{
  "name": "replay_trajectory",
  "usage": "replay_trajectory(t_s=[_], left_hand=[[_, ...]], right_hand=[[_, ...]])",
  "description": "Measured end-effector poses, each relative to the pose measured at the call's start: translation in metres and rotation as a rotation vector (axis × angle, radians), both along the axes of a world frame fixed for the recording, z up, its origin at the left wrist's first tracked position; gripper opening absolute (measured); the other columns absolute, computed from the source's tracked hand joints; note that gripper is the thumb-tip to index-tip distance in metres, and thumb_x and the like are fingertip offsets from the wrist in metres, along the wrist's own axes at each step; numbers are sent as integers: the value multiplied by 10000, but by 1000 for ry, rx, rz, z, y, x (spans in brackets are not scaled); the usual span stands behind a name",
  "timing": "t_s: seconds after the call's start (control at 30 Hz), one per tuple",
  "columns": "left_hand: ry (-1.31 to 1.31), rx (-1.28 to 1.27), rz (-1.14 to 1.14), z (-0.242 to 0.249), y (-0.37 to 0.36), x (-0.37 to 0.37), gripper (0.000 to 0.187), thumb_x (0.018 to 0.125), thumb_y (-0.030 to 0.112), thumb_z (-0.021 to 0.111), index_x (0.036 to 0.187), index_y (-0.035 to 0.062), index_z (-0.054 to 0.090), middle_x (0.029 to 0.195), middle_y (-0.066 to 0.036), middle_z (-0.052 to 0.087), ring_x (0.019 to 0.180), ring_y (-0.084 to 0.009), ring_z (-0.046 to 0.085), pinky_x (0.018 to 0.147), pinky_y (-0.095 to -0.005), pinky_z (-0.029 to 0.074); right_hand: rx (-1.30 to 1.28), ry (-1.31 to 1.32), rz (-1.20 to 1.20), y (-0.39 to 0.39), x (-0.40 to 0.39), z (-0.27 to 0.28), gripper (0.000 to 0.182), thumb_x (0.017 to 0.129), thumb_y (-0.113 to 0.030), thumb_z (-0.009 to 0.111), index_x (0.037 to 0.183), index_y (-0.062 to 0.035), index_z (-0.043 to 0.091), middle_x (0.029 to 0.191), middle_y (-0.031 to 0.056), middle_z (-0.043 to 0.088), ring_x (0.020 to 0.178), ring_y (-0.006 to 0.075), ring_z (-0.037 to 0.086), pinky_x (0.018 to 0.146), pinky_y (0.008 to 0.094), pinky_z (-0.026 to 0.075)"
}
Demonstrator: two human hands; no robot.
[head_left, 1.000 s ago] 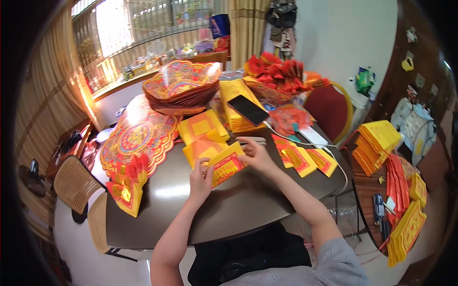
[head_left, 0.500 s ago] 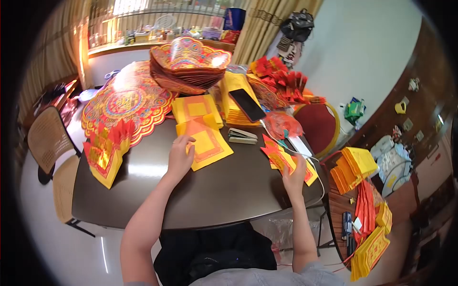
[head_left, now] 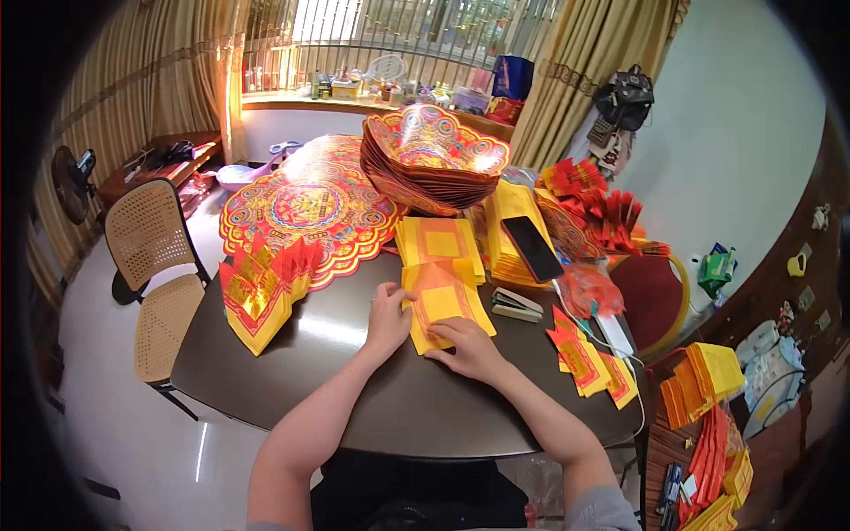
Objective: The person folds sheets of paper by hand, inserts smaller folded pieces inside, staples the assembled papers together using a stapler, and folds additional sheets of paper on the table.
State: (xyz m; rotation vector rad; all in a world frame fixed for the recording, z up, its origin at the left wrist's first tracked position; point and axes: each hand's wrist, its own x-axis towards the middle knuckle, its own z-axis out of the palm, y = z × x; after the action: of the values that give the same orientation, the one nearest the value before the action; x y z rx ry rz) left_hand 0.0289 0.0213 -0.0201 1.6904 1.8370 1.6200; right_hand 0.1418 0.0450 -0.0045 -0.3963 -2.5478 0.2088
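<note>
A yellow paper sheet with a red-orange print [head_left: 449, 299] lies on the dark table in front of me, overlapping a stack of similar yellow sheets [head_left: 440, 241]. At its left edge is my left hand [head_left: 388, 320], fingers bent, thumb and fingertips at the paper. My right hand [head_left: 467, 348] rests at the sheet's lower right corner with its fingers closed on the paper's edge. A stapler [head_left: 517, 304] sits right of the sheet. Beyond it are folded red and yellow papers [head_left: 582, 358].
A stack of patterned red bowls [head_left: 429, 164] stands at the back, beside round ornate sheets [head_left: 305, 205]. A phone [head_left: 532, 248] lies on yellow paper bundles. Folded papers [head_left: 266, 292] sit at the left. A cable [head_left: 602, 336] runs along the right side.
My right hand has moved left from the folded papers to the yellow sheet. The camera view has shifted, so the table's contents appear further right and lower.
</note>
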Motion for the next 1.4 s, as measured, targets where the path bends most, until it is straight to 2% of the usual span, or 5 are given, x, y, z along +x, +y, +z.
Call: replay_trajectory(t_s=[0.27, 0.6, 1.0, 1.1, 1.4], left_hand=[[-224, -116, -217, 4, -11, -3, 223, 501, -16, 317, 723, -5, 331, 771, -80, 279, 636, -143, 327, 525, -185, 271], [-135, -15, -223, 6, -11, -17, 241, 549, 38, 292, 785, -4, 276, 792, -82, 280, 643, -138, 325, 535, -189, 266], [-26, -53, -156, 15, -16, -28, 286, 518, 49, 342, 789, 6, 260, 762, -97, 309, 653, -173, 332, 550, -212, 267], [-12, -68, -142, 15, -18, -28, 299, 510, 52, 355, 790, 9, 256, 754, -101, 317, 656, -182, 334, 554, -217, 267], [2, -109, -138, 17, -24, -24, 362, 470, 26, 376, 805, 27, 238, 745, -106, 332, 653, -205, 341, 555, -237, 273]], right_hand=[[312, 26, -89, -16, -8, 3, 121, 482, -85, 417, 581, -21, 392, 533, 37, 405, 461, 143, 373, 447, 175, 289], [-209, 485, -203, -17, -26, -8, 35, 465, -36, 424, 465, -8, 403, 399, 37, 390, 339, 130, 347, 342, 176, 280], [-140, 222, -204, -47, -28, 11, 60, 492, -67, 384, 480, -12, 407, 443, 50, 404, 374, 139, 372, 358, 179, 292], [59, 492, -305, -20, -24, 5, 78, 489, -56, 378, 542, -3, 401, 502, 66, 413, 412, 143, 383, 380, 182, 303], [-578, 362, -417, -2, -15, 3, 224, 476, -5, 376, 700, 2, 364, 642, 78, 402, 520, 145, 389, 463, 173, 308]])
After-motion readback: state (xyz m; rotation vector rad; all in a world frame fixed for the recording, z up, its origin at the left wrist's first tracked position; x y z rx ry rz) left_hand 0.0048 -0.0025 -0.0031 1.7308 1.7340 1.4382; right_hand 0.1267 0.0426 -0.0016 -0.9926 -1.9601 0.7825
